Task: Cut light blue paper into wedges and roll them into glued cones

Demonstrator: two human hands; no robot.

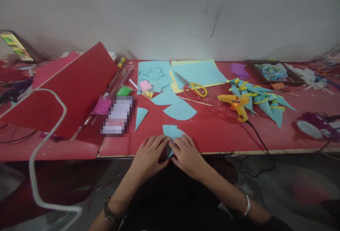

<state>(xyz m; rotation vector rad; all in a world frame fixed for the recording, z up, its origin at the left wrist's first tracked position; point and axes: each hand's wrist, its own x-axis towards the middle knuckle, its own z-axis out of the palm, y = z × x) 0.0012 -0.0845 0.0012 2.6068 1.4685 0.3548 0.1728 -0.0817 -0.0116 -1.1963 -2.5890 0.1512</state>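
Both hands (170,153) pinch a light-blue paper piece (171,131), partly folded, fingers curled.

Two bare forearms are reaching up from the bottom of the frame, with no sleeves covering them. The left hand (148,155) is showing its back to the camera, and its wrist, at lower left of centre, is wearing a dark beaded bracelet (108,212). The right hand (187,155) is likewise showing its back, and its wrist, at lower right, is wearing a thin silver bangle (247,205). Dark clothing (170,202) is filling the space between the arms.
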